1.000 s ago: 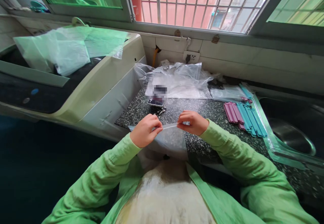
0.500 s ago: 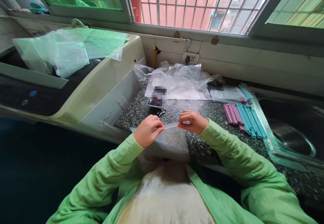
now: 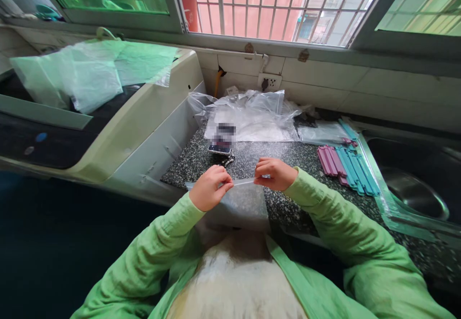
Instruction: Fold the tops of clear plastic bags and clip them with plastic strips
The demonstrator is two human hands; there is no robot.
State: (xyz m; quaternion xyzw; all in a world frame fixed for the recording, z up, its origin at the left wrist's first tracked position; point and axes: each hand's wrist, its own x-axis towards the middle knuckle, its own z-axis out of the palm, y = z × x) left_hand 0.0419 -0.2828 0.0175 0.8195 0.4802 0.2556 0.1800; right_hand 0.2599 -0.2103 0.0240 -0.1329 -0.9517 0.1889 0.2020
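Note:
I hold a clear plastic bag point(image 3: 241, 203) by its top edge over the front of a speckled stone counter point(image 3: 288, 155). My left hand point(image 3: 211, 188) pinches the left end of that edge and my right hand point(image 3: 273, 173) pinches the right end. The bag hangs down towards my body between my green sleeves. Just beyond my hands lies a small dark phone-like object point(image 3: 220, 149) with a chain beside it.
A heap of clear plastic bags point(image 3: 252, 115) lies at the back of the counter. Pink and teal strips point(image 3: 347, 165) lie in a row to the right, beside a steel sink point(image 3: 418, 191). On the left stands a cream appliance point(image 3: 144, 112) with plastic sheets point(image 3: 90, 71) on top.
My hands stay pinched on the bag's top edge with barely any movement. The view has shifted slightly.

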